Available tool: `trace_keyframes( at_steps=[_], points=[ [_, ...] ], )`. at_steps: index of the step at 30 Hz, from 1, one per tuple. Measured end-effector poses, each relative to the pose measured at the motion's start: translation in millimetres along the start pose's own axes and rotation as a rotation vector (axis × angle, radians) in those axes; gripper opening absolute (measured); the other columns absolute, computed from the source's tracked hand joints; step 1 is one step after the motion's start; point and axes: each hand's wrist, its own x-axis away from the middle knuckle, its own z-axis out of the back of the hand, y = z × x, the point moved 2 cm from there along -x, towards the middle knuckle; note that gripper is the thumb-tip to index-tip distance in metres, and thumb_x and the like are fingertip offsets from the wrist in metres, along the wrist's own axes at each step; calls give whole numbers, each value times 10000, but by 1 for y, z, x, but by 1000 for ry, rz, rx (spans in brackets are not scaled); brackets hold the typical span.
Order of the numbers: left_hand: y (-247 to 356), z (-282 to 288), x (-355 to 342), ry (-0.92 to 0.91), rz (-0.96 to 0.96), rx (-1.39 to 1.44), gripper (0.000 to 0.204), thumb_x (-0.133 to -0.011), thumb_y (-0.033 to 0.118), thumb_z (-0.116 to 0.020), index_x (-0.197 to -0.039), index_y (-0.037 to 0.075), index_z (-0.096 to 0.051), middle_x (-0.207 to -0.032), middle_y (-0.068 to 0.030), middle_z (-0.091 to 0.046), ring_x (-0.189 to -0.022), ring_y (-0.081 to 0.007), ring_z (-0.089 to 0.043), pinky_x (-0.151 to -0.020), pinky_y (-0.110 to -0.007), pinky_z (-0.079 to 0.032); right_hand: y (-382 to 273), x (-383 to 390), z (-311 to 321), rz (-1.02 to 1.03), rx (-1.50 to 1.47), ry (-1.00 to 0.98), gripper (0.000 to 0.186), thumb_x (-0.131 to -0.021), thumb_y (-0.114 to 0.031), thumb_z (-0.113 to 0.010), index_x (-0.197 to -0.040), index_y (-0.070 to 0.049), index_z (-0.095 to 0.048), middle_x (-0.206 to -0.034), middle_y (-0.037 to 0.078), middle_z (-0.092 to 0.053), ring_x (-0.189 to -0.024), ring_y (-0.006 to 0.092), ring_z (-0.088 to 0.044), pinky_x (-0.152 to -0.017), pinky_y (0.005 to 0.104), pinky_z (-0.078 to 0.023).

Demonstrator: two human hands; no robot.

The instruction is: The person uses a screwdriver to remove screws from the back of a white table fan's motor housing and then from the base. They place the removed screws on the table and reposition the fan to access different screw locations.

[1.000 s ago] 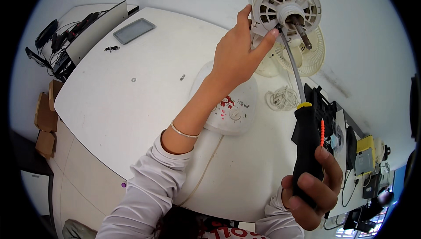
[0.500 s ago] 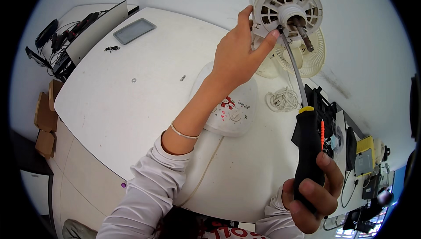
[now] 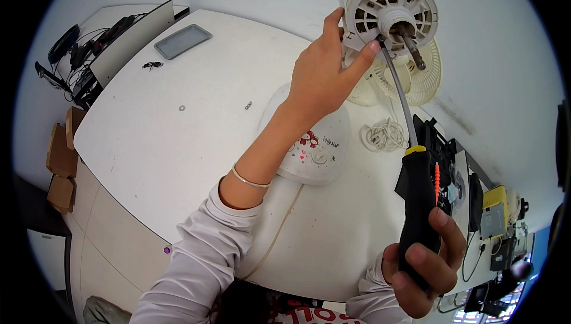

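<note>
I have open room above the left of the white table (image 3: 196, 151), where a small ring (image 3: 182, 108) lies low. Between the left forearm (image 3: 272, 151) and the screwdriver (image 3: 411, 140), I could pass over the coiled cord (image 3: 382, 135); beyond, the left hand (image 3: 324, 81) and motor housing (image 3: 386, 13) block me.

Left hand (image 3: 321, 77) extended, right fingers (image 3: 433, 266) curled.

On the table (image 3: 137, 157), a tray (image 3: 183, 41) lies behind a small cable (image 3: 152, 65). Right of both stands the fan base (image 3: 318, 173), left of a coiled cord (image 3: 380, 136).
</note>
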Motion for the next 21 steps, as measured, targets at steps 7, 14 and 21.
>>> trace_keyframes(
  at_steps=[7, 14, 21],
  points=[
    [1, 2, 1, 4, 13, 22, 593, -883, 420, -526, -1157, -81, -369, -927, -208, -630, -729, -259, -612, -667, -322, -465, -6, -5, 8, -88, -56, -114, 416, -763, -38, -665, -1024, -273, -443, -1087, 18, -471, -923, 415, -567, -710, 424, -566],
    [7, -6, -4, -8, -6, 10, 736, -843, 445, -556, -1258, -116, -321, -958, -213, -629, -845, -329, -634, -707, -363, -493, -4, 11, 16, 65, 12, 55, 369, -768, -38, -674, -997, -209, -441, -1033, 36, -498, -881, 395, -591, -697, 383, -570],
    [12, 44, -10, 307, -56, -50, 448, -832, 276, -636, -1187, 37, -499, -1045, -94, -614, -1003, -176, -563, -872, -362, -425, 7, -12, -3, 312, -100, 247, 311, -744, -26, -705, -917, -124, -467, -909, 41, -567, -807, 309, -645, -627, 262, -580]
  ],
)
